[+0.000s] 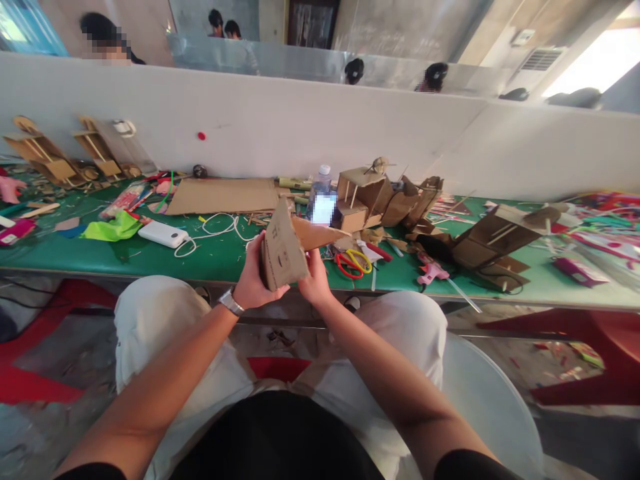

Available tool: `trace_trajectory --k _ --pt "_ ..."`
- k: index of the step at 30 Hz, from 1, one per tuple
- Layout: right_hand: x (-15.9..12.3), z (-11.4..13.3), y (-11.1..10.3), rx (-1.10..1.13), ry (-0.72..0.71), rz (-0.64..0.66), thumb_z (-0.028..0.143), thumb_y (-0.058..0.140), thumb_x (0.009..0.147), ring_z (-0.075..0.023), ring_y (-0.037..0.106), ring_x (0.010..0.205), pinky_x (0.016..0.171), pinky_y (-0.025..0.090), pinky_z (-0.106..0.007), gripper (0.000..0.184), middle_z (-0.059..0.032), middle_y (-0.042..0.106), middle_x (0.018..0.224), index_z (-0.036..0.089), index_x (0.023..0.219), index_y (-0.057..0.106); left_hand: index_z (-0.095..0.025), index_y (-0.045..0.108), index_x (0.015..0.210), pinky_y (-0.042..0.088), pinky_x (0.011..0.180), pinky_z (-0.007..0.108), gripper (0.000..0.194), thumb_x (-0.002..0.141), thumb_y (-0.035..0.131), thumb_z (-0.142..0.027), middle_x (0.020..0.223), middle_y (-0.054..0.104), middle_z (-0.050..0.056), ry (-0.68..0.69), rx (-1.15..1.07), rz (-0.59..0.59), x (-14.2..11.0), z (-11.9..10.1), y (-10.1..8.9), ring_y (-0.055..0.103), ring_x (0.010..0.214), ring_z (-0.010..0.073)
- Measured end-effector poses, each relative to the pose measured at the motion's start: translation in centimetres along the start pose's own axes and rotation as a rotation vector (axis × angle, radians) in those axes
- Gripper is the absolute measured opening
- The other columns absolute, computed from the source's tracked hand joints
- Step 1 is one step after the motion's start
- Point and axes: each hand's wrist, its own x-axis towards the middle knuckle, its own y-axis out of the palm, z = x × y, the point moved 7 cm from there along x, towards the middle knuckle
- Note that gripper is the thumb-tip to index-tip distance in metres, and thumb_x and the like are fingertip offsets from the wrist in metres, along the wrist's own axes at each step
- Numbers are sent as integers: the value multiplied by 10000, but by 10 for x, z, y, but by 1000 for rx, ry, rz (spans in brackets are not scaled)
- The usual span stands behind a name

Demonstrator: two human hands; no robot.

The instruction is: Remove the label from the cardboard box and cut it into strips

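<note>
Between both hands, above the near edge of the green table [230,257], is a folded cardboard piece [285,247] with printed marks on its face and a flap reaching right. My left hand [254,277], with a watch on the wrist, grips its left and lower side. Closed on its right side is my right hand [315,277], its fingers partly hidden behind the cardboard. Scissors [357,263] with red and yellow handles lie just right of my right hand. A lit phone [323,209] leans by a plastic bottle [324,175] behind the cardboard.
Cardboard constructions [363,193] stand at centre right, another [495,237] farther right. A pink glue gun [433,272] lies at the front edge. Left are a white power bank [163,234] with cable and a flat cardboard sheet [223,195]. A white partition [280,127] backs the table.
</note>
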Motion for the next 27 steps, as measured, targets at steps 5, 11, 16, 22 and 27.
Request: trace_trajectory --k 5,11,16,22,27 --pt "0 9 -10 -17 -7 -28 431 491 1049 -163 536 631 600 397 -279 200 10 594 755 240 1041 547 -257 251 1647 404 1215 614 1148 731 877 -548 1642 413 188 -161 -268 19 -3 26 -3 421 1513 420" --pt "11 18 -32 -89 -29 -69 488 532 1023 -139 451 578 576 311 -274 318 33 503 673 238 830 495 -208 564 1491 569 1047 599 862 820 693 -733 1304 739 159 -290 -461 90 -9 43 -13 703 1213 411" --pt "16 23 -47 -155 -58 -108 485 561 1004 -131 384 556 565 252 -282 398 48 417 617 245 732 398 -208 582 1494 515 1129 609 890 791 706 -739 1286 758 148 -337 -521 112 -9 38 -11 668 1291 413" --pt "17 27 -51 -164 -86 -124 486 541 1019 -132 400 559 566 269 -283 399 45 424 625 246 737 392 -218 615 1470 548 1090 619 910 749 715 -764 1176 802 119 -407 -579 117 -6 32 -9 719 1209 408" --pt "18 26 -57 -144 -84 -148 492 552 1018 -135 407 567 571 275 -282 383 47 427 618 240 754 436 -209 637 1450 582 1015 650 912 753 666 -797 1123 813 139 -443 -630 141 -2 22 -10 754 1117 426"
